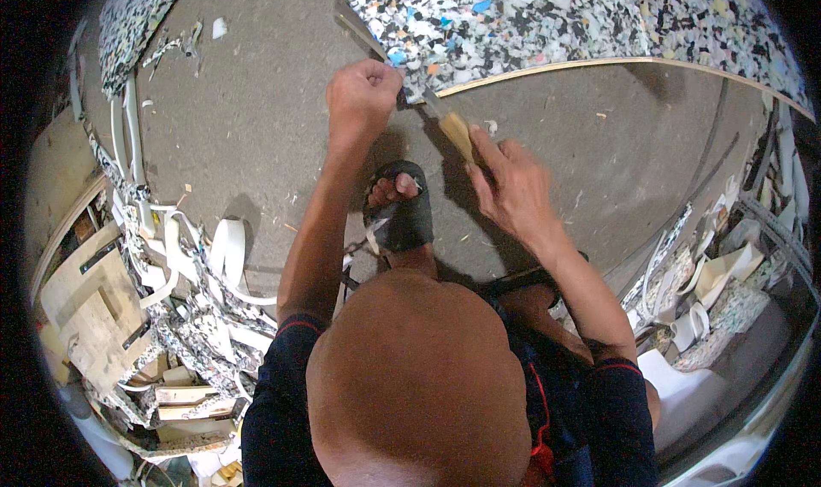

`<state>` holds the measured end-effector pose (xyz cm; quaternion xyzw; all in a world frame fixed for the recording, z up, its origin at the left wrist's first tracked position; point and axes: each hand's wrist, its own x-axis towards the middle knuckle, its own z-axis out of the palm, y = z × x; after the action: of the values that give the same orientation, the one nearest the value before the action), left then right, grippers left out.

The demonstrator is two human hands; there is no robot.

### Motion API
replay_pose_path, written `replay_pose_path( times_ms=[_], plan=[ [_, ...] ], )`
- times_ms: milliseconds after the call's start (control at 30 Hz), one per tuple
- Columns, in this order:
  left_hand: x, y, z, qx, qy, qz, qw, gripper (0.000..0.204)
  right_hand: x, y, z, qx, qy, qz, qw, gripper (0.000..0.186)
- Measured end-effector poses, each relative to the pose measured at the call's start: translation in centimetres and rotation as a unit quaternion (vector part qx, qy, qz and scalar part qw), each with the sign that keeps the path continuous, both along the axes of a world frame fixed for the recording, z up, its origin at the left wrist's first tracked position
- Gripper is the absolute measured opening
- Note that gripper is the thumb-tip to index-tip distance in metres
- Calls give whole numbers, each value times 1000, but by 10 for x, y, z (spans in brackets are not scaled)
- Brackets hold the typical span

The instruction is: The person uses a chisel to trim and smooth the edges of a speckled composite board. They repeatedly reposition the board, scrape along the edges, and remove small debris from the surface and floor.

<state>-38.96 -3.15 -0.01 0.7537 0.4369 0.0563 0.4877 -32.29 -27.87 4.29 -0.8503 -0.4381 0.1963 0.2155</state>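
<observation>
Nearest the body, a dark sandal (407, 224) leaves the toes (393, 189) bare on the concrete floor (282, 102); if the wooden-handled tool (457, 134) slipped from the grasp, it could drop near them. Farther out, the tool's metal end points toward the corner of the foam-faced panel (513, 25), and the left hand (363, 100) sits just beside that corner. A sudden skid along the thin wooden edge (547, 71), from pushing too hard or at a poor angle, could nick its knuckles. Too much force might also tear the speckled foam or chip the wood there.

The right hand (513, 183) reaches forward and inward, forearm angled up and to the left, thumb and fingers closed around the handle. A little farther away, the left hand is curled into a fist, back of the hand upward, its arm nearly straight; whether it pinches the foam cannot be told. Beyond both hands, the panel spreads across the upper right, its near corner between the hands.
</observation>
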Motion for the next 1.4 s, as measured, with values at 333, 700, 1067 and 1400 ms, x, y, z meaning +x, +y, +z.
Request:
replay_pose_path(
  times_ms=[333,700,1067,1400],
  plan=[
    [-4,-4,-16,-47,-56,47,996,26,-12,-32,20,-54,-3,-5,999,55],
    [-44,21,-26,-212,-173,131,953,23,-12,-114,44,-99,-26,79,992,60],
    [-163,156,14,-137,-498,434,738,25,108,-62,31,88,-22,-173,981,55],
    [0,-17,-42,-429,-137,176,875,71,119,-7,-5,113,65,-284,950,50]
  ],
)
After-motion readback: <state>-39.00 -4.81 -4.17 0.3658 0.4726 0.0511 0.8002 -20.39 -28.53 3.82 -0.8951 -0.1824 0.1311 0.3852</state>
